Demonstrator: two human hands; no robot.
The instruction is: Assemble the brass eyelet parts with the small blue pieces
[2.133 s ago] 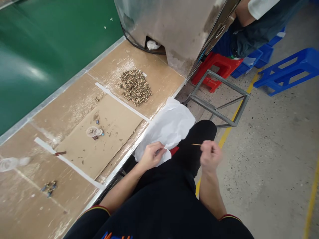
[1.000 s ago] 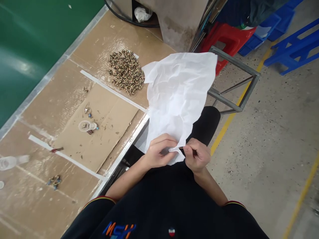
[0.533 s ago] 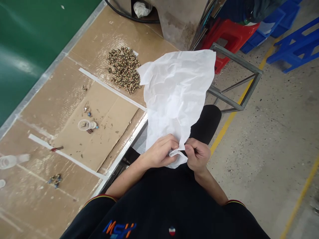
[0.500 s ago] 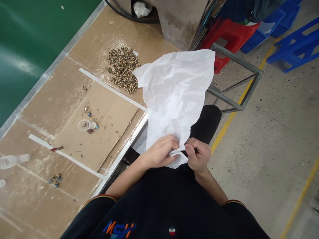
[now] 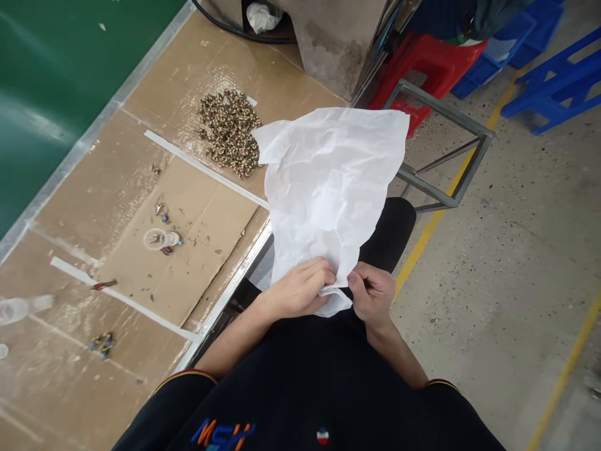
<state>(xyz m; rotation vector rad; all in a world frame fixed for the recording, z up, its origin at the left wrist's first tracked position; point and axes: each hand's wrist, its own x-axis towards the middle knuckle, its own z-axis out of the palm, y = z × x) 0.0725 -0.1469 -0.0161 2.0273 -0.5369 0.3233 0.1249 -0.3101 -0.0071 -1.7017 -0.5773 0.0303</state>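
Note:
A large, wrinkled sheet of white paper [image 5: 328, 181] stretches up and away from my lap. Its near edge is bunched between my hands. My left hand [image 5: 303, 288] is closed on that edge, fingers curled over it. Close beside it, my right hand [image 5: 374, 293] pinches the same edge between thumb and curled fingers. Part of the sheet's lower end folds down below both hands. To the left, past the sheet's far corner, lies a heap of small brass-coloured metal parts [image 5: 230, 131] on the cardboard-covered table.
On the table [image 5: 84, 207] sit a clear plastic cup [image 5: 162, 239], a red-handled tool [image 5: 104, 285], a small cluster of parts [image 5: 102, 344] and a translucent bottle [image 5: 23, 308]. A metal frame [image 5: 469, 169], red stool [image 5: 422, 69] and blue stool [image 5: 554, 81] stand to the right.
The far edge of the paper has dropped a little towards me. Both hands keep their grip on the near edge, and the view has shifted slightly.

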